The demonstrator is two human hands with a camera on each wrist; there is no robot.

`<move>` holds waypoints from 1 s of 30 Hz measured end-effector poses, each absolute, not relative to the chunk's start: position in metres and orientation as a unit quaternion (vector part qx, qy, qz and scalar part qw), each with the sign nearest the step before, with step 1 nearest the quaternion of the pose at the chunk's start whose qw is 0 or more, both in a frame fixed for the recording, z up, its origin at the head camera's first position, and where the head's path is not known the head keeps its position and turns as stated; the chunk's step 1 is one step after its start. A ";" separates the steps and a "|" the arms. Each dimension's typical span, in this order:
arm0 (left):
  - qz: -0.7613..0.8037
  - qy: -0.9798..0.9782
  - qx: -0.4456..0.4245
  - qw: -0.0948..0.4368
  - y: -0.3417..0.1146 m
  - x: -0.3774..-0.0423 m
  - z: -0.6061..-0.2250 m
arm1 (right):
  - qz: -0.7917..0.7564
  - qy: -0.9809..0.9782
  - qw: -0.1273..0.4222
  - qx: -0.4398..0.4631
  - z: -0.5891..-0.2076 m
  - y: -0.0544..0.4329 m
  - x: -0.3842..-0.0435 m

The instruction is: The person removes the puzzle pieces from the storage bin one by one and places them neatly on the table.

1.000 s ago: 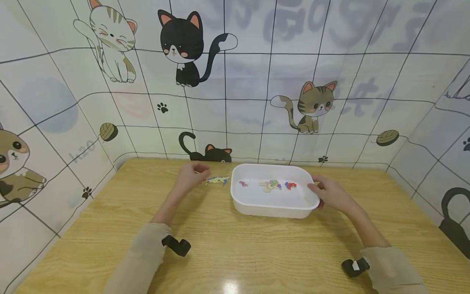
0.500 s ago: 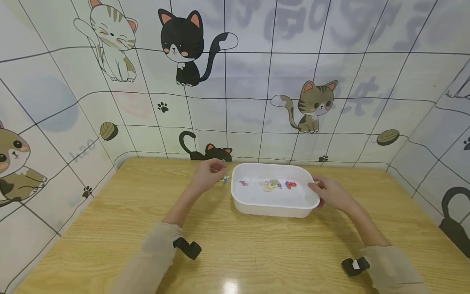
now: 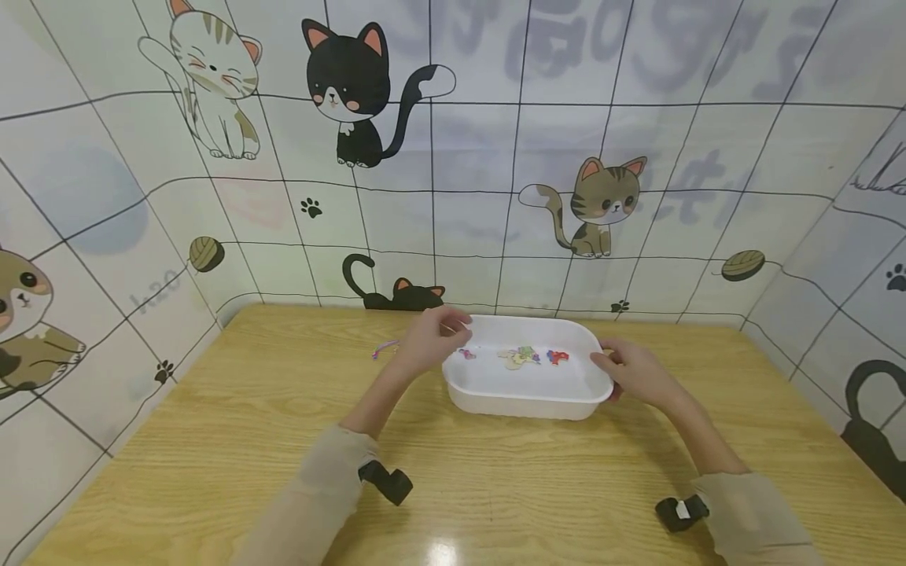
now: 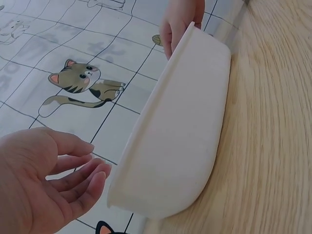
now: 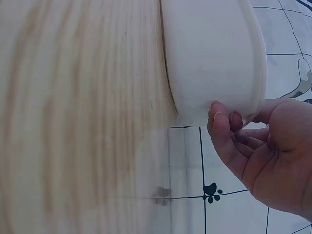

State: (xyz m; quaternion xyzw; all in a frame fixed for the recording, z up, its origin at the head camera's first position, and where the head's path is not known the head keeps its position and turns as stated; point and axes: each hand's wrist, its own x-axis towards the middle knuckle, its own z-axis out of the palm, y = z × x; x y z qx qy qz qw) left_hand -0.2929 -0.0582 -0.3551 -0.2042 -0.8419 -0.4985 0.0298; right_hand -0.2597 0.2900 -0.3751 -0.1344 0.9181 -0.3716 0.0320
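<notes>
A white plastic tub [image 3: 527, 405] stands on the wooden table with its opening up. My right hand [image 3: 640, 373] grips its right end, thumb over the rim and fingers curled under it, as the right wrist view also shows. My left hand [image 3: 428, 342] is at the tub's left rim, its fingers loosely bent and nothing between them; in the left wrist view the left hand [image 4: 53, 180] hovers just beside the tub wall [image 4: 170, 126]. On the tub floor lie small flat colourful cutouts: a pink one [image 3: 467, 354], a yellow-green one [image 3: 522, 358] and a red-blue one [image 3: 557, 358].
A thin purple-pink piece [image 3: 384, 347] lies on the table to the left, partly behind the left hand. The wooden table [image 3: 495, 487] ends at a wall sheet [image 3: 474, 220] printed with cats and grid lines. Each sleeve carries a black wrist camera [image 3: 385, 481].
My left hand has moved right, from the table beside the tub to its left rim. It now covers the yellow-blue piece's spot and uncovers a purple-pink piece. The right hand keeps its grip.
</notes>
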 end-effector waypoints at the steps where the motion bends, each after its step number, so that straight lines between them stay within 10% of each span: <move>1: -0.495 -0.843 -0.210 0.030 -0.056 -0.293 -0.355 | -0.372 0.918 0.032 -0.135 -0.375 0.290 -0.260; 30: -0.364 -0.912 -0.170 -0.083 0.000 -0.304 -0.367 | -0.373 0.916 0.031 -0.147 -0.378 0.295 -0.263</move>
